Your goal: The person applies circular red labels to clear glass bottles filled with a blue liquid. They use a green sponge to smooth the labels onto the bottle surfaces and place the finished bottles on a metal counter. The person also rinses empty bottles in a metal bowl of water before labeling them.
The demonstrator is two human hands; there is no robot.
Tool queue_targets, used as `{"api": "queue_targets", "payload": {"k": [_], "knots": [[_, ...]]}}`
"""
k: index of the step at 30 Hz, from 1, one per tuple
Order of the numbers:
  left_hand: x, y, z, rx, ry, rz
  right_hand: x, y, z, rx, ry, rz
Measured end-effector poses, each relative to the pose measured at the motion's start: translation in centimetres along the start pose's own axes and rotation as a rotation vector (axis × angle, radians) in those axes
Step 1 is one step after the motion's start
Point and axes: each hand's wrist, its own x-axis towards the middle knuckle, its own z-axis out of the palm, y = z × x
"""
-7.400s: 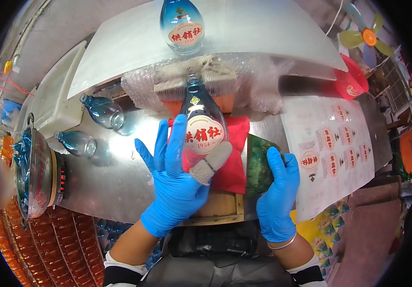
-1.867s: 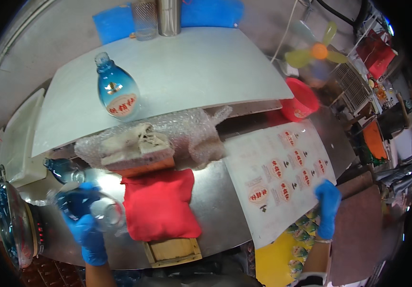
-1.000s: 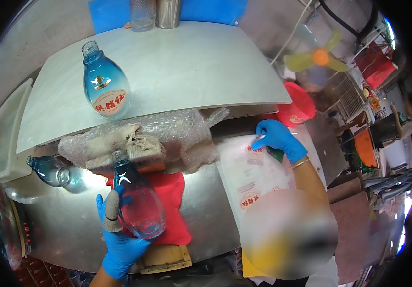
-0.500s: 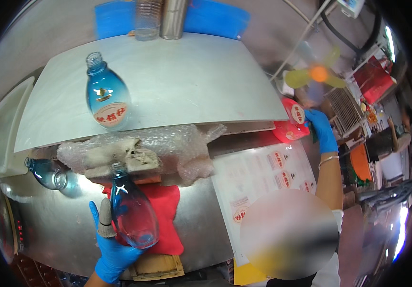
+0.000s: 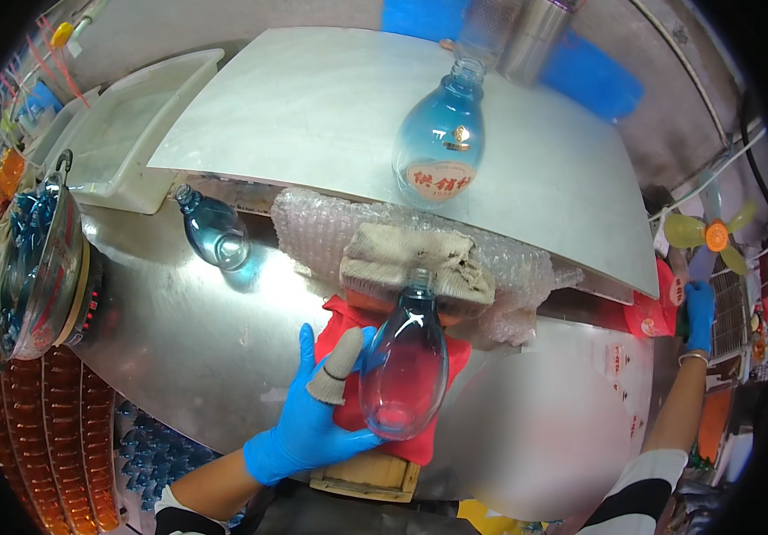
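The clear bottle (image 5: 404,361) has no label yet — it lies on the red cushion (image 5: 348,332), with the left hand (image 5: 313,419) wrapped around its fat end. The right hand (image 5: 698,308) reaches far right, curled on red stickers (image 5: 653,312). One labelled blue bottle (image 5: 437,147) stands on the shelf (image 5: 313,107).

bare steel (image 5: 188,330) left of held bottle (image 5: 404,366) free; folded cloth (image 5: 415,263) blocks behind.

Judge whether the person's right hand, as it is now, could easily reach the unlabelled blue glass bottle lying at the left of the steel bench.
Probably not. The right hand is stretched far right at the red items, while the blue bottle lies far left, beyond the left hand holding a clear teardrop bottle.
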Motion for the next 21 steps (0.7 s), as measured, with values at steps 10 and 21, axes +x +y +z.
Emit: {"api": "queue_targets", "payload": {"k": [10,21], "knots": [[0.9,2.5,0.5,0.171,0.037,0.002,-21.5,-23.3,-8.4,0.232,0.187,-0.363],[2.1,-0.5,0.2,-0.233,-0.074,0.016,-28.2,-41.8,-8.3,0.889,-0.71,-0.431]]}}
